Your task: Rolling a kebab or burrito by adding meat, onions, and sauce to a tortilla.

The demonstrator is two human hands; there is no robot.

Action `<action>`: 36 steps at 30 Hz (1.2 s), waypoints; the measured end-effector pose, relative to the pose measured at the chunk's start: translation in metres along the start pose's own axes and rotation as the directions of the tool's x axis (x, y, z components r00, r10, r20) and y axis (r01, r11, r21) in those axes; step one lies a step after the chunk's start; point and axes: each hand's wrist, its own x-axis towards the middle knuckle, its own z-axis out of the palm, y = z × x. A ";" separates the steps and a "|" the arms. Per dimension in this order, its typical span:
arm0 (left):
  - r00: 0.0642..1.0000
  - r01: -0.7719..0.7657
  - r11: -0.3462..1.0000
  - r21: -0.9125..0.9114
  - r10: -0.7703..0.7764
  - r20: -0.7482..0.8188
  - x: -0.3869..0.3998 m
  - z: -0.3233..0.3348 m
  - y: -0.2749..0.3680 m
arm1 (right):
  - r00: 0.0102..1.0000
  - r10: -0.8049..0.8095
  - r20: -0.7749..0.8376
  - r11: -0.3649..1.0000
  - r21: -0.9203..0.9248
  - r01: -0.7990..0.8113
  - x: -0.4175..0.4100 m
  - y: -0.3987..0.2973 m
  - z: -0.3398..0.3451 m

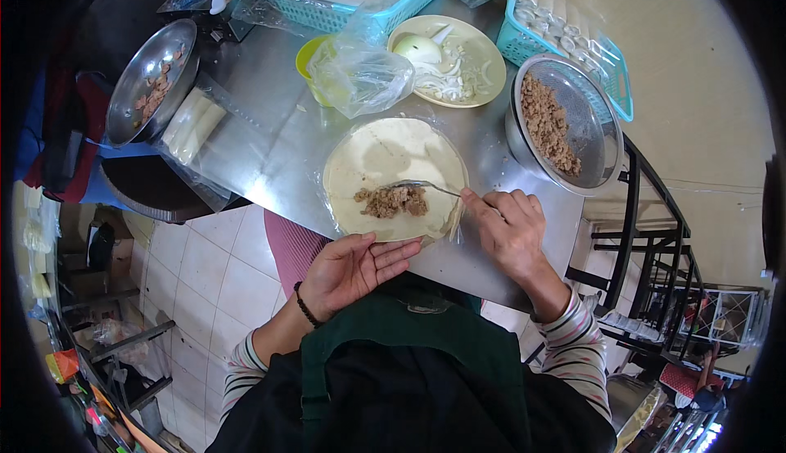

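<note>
A round stack of thin pale wrappers (393, 146) lies on clear plastic in front of me. Minced brown filling (388, 201) forms a short row on the top sheet, nearer to my body than the middle. My right hand (514, 227) grips the handle of a metal spoon (424, 183), whose bowl rests against the far side of the filling. My left hand (368, 263) is palm up at the near edge of the wrappers, thumb apart from the fingers, holding nothing. Its fingertips are by the wrapper edge; whether they touch it I cannot tell.
A metal strainer of minced filling (549, 127) sits right. Behind are a plate of onion (454, 94), a yellow-green cup (312, 63) and turquoise baskets (393, 20), (513, 29). At left, a steel bowl (184, 42) stands beside bagged rolls (195, 123). A person is far right.
</note>
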 end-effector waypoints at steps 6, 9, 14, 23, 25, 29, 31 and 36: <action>1.000 -0.014 1.000 0.021 0.015 -0.006 -0.002 0.000 -0.002 | 0.999 0.031 0.035 0.996 0.085 -0.034 -0.006 -0.010 -0.006; 0.999 -0.028 0.994 0.103 0.032 -0.041 -0.006 0.003 -0.002 | 0.998 0.069 0.002 0.995 0.073 -0.069 -0.006 -0.009 -0.008; 0.980 0.143 0.722 0.677 -0.008 -0.198 -0.024 0.018 0.011 | 0.967 0.239 -0.085 0.955 0.199 -0.218 -0.002 0.017 -0.026; 0.740 0.357 -0.799 0.484 0.558 0.375 -0.005 0.015 0.021 | 0.844 0.526 -0.104 0.701 -0.508 -0.500 0.008 0.135 -0.071; 0.763 0.372 -0.802 0.467 0.551 0.338 -0.002 0.013 0.016 | 0.908 0.416 -0.042 0.706 -0.614 -0.352 0.016 0.128 -0.067; 0.763 0.312 -0.771 0.555 0.551 0.337 0.000 0.016 0.015 | 0.986 0.169 -0.007 0.971 0.172 -0.166 0.021 0.058 -0.043; 0.763 0.301 -0.770 0.563 0.549 0.342 0.003 0.017 0.022 | 0.957 0.029 0.288 0.806 0.560 -0.193 0.022 0.021 -0.015; 0.766 0.252 -0.765 0.593 0.532 0.361 0.013 0.016 0.029 | 0.941 -0.068 0.332 0.821 0.554 -0.136 0.036 -0.005 0.022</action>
